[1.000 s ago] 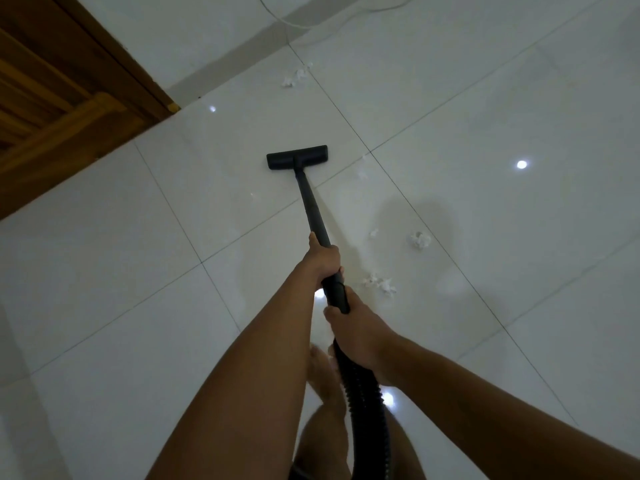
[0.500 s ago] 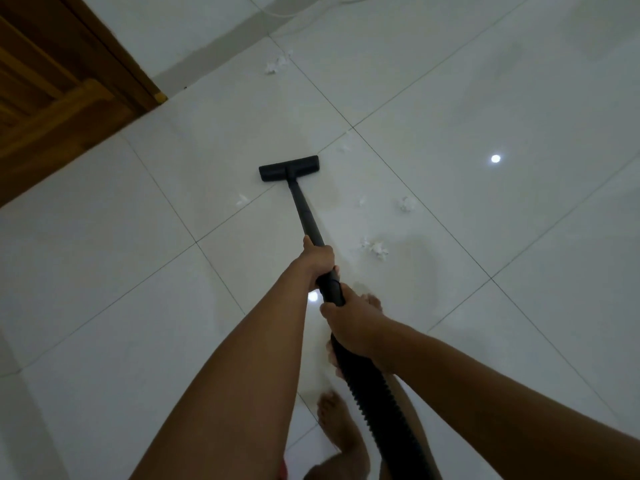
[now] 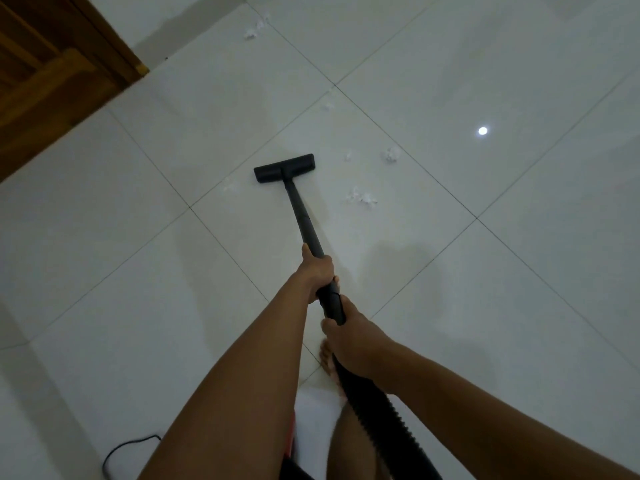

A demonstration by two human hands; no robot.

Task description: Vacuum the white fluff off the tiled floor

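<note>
A pale tiled floor (image 3: 450, 306) fills the view, with a wooden door (image 3: 52, 81) at ten o'clock. Both hands, left hand (image 3: 317, 271) ahead of right hand (image 3: 353, 337), wrap closed fingers around a black vacuum wand (image 3: 301, 216). Its floor head (image 3: 284, 168) rests centrally. White fluff (image 3: 362, 198) remains scattered from twelve to two o'clock, so much work seems left. The vacuum body is cut off.

Glossy white floor tiles (image 3: 450, 306) mirror a lamp; the vacuum head (image 3: 284, 168) looks matt black plastic, the hose (image 3: 381, 407) ribbed, the door (image 3: 45, 81) wooden.
</note>
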